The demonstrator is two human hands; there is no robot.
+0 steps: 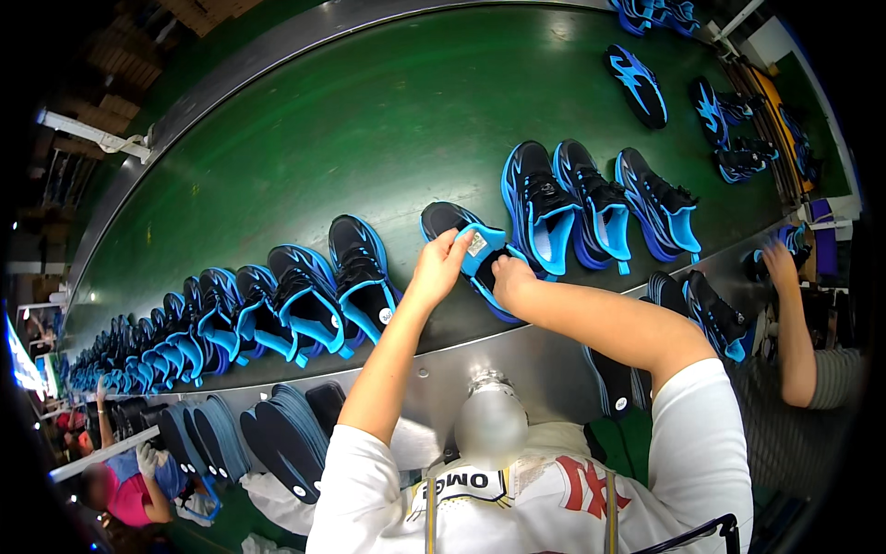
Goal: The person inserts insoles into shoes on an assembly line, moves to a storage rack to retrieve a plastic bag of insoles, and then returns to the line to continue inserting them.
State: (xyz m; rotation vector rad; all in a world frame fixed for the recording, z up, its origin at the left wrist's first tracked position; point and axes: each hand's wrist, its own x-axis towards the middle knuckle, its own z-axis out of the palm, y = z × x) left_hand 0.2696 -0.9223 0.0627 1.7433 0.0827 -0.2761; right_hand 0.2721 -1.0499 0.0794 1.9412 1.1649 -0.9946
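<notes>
A black and blue sneaker [443, 219] lies on the green conveyor belt right in front of me, its toe pointing away. My left hand [440, 268] pinches its light-blue tongue [484, 242], which is pulled up and shows a pale label. My right hand [512, 279] reaches into the shoe's opening. Its fingers are sunk inside, so what they touch or hold is hidden. Close by on the right stands another sneaker [531, 185] of the same kind. To the left, a laced sneaker [355, 249] has a white round sticker on its insole.
A long row of sneakers [217, 295] runs left along the belt [369, 138]. Stacks of dark insoles [277, 434] stand below the metal edge [425, 374]. One sneaker [637, 88] lies on its side at far right. A co-worker's arm [792, 323] reaches in at right; another person [129, 489] is lower left.
</notes>
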